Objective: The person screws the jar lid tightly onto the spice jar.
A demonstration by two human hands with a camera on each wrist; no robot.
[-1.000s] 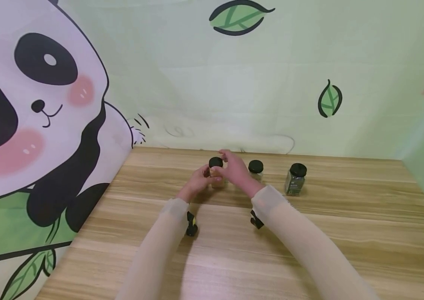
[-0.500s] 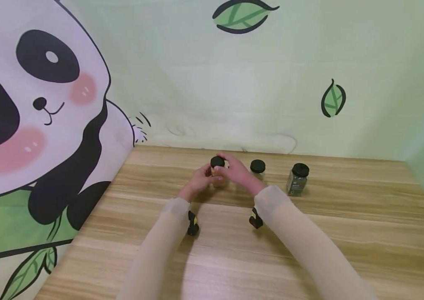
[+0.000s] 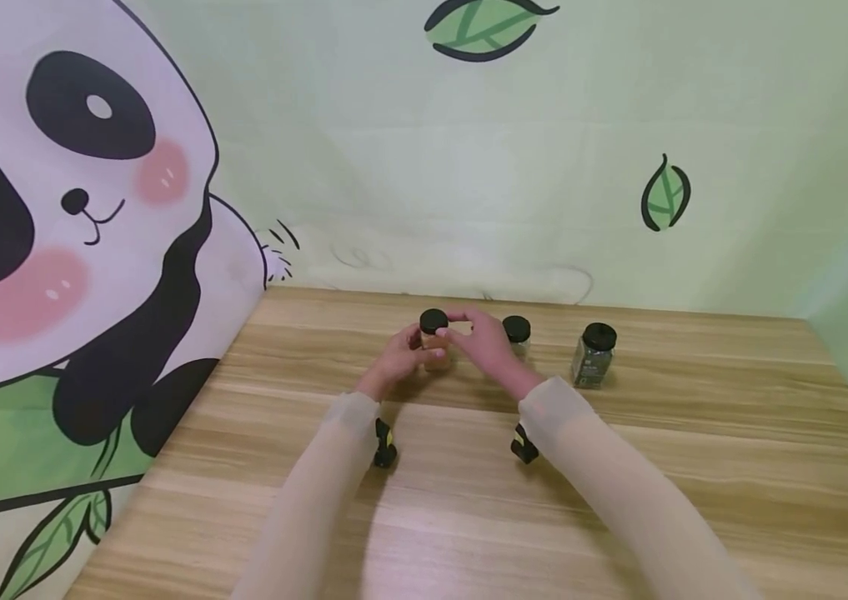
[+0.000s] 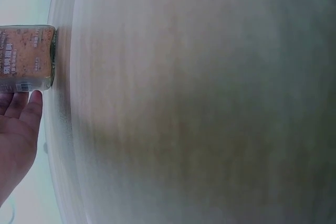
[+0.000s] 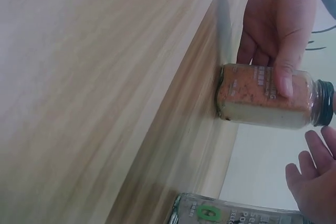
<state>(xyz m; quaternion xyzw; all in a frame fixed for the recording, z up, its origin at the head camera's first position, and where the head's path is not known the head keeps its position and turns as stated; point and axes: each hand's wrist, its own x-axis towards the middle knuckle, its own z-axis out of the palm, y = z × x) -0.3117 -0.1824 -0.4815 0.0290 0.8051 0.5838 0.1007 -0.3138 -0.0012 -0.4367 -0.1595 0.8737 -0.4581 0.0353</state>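
A glass spice jar [image 5: 252, 95] with orange, speckled contents and a black screw lid [image 3: 434, 320] stands upright on the wooden table. My left hand [image 3: 397, 354] holds its body, thumb across the front and fingers at the left side. In the right wrist view that thumb lies over the label. My right hand [image 3: 487, 342] is beside the lid, its fingers spread and slightly bent. Below the lid in the right wrist view the right fingers [image 5: 307, 163] show a gap to it; whether the thumb touches it is hard to tell. In the left wrist view the jar's base is close to the table.
Behind my right wrist stands a second black-lidded jar [image 3: 517, 329], partly covered. A third jar [image 3: 592, 358] with dark contents stands farther right. The wooden table [image 3: 439, 517] meets a green, panda-printed backdrop [image 3: 424, 183] behind the jars.
My right hand has turned and shifted slightly right; its fingers, earlier around the lid, are now looser and away from it. The left hand keeps holding the jar in the same place.
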